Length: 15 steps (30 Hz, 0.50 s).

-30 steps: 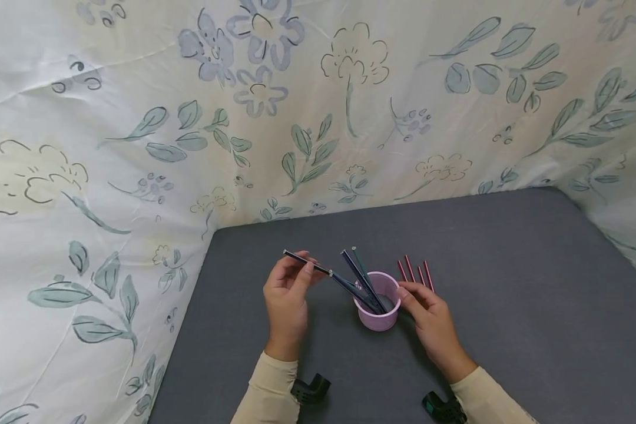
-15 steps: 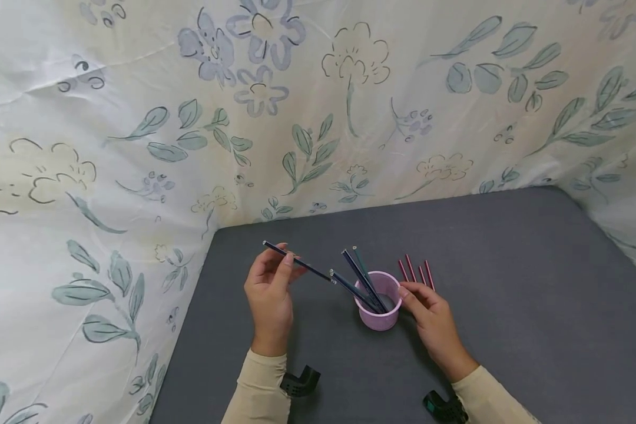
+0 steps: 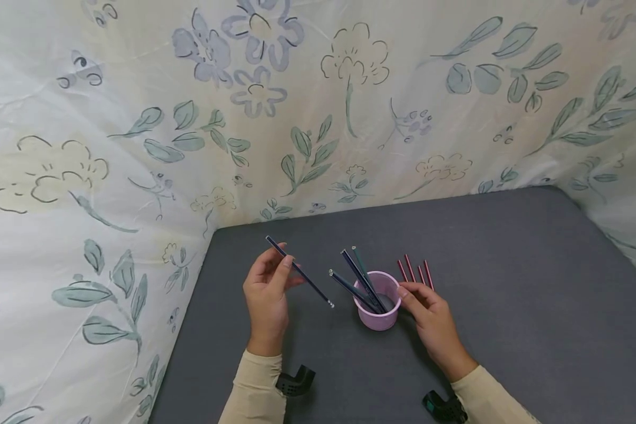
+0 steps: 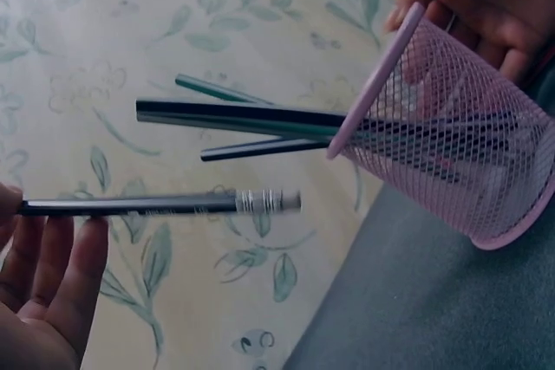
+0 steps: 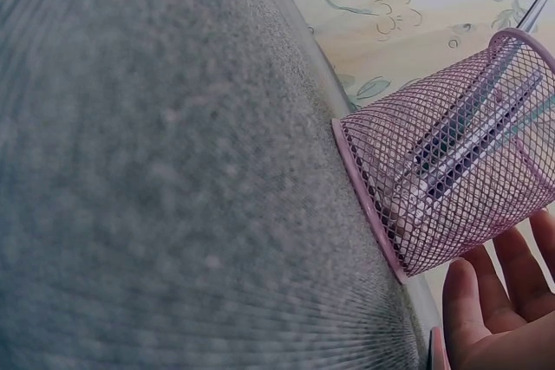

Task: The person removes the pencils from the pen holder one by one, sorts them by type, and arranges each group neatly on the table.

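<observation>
My left hand (image 3: 267,294) pinches a dark pencil (image 3: 302,274) between thumb and fingers, left of the cup. The pencil slants down to the right, its silver ferrule and eraser end (image 4: 269,202) lowest and apart from the cup. The pink mesh pencil cup (image 3: 378,321) stands upright on the table. Several dark pencils (image 4: 234,117) lean in it toward the left, along with a green one (image 3: 358,259). My right hand (image 3: 429,318) holds the cup at its right side, thumb and fingers near the rim; some fingers (image 5: 520,270) lie against the mesh.
Several red pencils (image 3: 421,274) lie on the dark grey table (image 3: 509,306) just beyond my right hand, their near ends hidden. A floral cloth (image 3: 275,159) hangs behind and to the left of the table. Each wrist carries a black camera mount (image 3: 295,381).
My left hand has moved left, away from the cup, and drawn the dark pencil clear of the other pencils. The pencil's eraser end has dropped lower. My right hand and the cup stay put.
</observation>
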{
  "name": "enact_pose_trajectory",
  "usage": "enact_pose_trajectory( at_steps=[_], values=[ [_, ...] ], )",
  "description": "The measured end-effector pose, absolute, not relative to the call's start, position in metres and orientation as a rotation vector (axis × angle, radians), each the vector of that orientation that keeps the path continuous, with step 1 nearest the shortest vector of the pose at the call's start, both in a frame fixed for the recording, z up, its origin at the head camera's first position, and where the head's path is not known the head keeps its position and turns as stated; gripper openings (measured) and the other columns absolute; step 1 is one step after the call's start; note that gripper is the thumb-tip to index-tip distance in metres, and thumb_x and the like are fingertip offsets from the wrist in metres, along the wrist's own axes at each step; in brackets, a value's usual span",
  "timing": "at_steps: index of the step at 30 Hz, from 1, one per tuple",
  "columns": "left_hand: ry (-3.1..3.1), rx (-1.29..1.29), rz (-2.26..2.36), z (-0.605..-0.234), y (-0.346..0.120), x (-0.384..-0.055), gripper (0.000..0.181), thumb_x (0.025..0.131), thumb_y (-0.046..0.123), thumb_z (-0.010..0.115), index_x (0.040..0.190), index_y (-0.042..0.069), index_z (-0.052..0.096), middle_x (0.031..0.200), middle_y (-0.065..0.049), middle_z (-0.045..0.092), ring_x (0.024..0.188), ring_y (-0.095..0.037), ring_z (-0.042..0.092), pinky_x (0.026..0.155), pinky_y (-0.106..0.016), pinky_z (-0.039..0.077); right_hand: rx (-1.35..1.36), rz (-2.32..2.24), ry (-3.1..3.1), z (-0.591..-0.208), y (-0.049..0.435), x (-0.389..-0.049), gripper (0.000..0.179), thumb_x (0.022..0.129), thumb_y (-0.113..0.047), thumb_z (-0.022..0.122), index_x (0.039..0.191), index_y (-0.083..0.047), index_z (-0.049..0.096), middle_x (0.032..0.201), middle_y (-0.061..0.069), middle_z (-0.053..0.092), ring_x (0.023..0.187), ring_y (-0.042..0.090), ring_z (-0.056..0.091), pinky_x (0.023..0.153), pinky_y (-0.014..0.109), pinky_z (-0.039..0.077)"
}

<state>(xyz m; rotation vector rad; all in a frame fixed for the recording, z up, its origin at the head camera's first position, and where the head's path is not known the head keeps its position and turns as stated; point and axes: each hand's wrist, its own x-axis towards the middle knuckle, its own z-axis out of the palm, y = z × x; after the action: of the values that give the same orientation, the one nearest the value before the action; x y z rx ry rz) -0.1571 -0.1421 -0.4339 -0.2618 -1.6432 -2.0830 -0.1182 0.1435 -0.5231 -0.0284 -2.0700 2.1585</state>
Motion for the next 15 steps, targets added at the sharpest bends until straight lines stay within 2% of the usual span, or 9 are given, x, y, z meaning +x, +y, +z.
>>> enact_pose_trajectory(
  at_steps=[8, 15],
  values=[
    [-1.658, -0.236, -2.175, -0.443, -0.147, -0.158, 0.024, 0.102, -0.004, 0.073, 0.125, -0.005, 0.072, 0.100, -0.015, 0.068, 0.081, -0.022, 0.072, 0.060, -0.034, 0.063, -0.042, 2.182, -2.067, -0.524, 0.145, -0.118, 0.029, 0.110, -0.016, 0.069, 0.125, 0.008, 0.072, 0.119, 0.027, 0.068, 0.103, 0.028, 0.070, 0.089, 0.027, 0.059],
    [-1.723, -0.166, -2.243, -0.457, -0.151, -0.159, 0.024, 0.100, -0.004, 0.075, 0.124, -0.005, 0.073, 0.104, -0.020, 0.066, 0.082, -0.022, 0.070, 0.058, -0.035, 0.062, -0.033, 2.186, -2.058, -0.527, 0.144, -0.120, 0.028, 0.110, -0.014, 0.068, 0.125, 0.009, 0.071, 0.119, 0.027, 0.068, 0.102, 0.027, 0.070, 0.089, 0.028, 0.059]
  ],
)
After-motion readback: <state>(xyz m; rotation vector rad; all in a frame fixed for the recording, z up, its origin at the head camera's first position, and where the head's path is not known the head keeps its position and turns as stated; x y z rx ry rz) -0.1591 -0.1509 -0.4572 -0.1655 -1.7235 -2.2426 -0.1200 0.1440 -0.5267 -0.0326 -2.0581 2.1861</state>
